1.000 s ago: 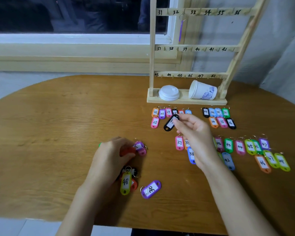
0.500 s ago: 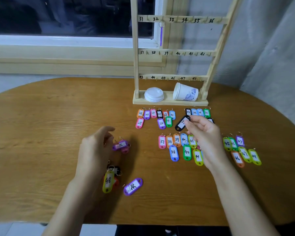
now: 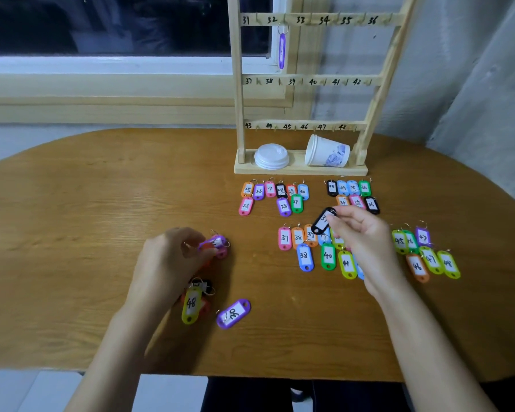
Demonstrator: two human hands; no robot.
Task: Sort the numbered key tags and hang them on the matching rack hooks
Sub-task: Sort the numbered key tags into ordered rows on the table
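Observation:
A wooden rack (image 3: 306, 81) with hooks numbered 31 to 48 stands at the table's far side; one purple tag (image 3: 282, 50) hangs at hook 32. Several coloured numbered tags lie in sorted rows in front of it (image 3: 275, 193). My right hand (image 3: 360, 236) pinches a black tag (image 3: 323, 220) above the 37–41 row. My left hand (image 3: 170, 260) pinches a purple tag (image 3: 214, 242) over a small unsorted pile; its fingers hide part of the pile. A yellow tag marked 48 (image 3: 191, 304) and another purple tag (image 3: 233, 313) lie near the front edge.
On the rack's base sit a stack of white lids (image 3: 271, 156) and a tipped paper cup (image 3: 327, 151). A window sill runs behind the brown oval table (image 3: 72, 203), whose front edge is near my arms. A wall stands at the right.
My left hand let go of the orange tag, opened, then took hold of the purple tag by the pile. My right hand keeps the black tag and has shifted right and nearer, over the 37–41 row.

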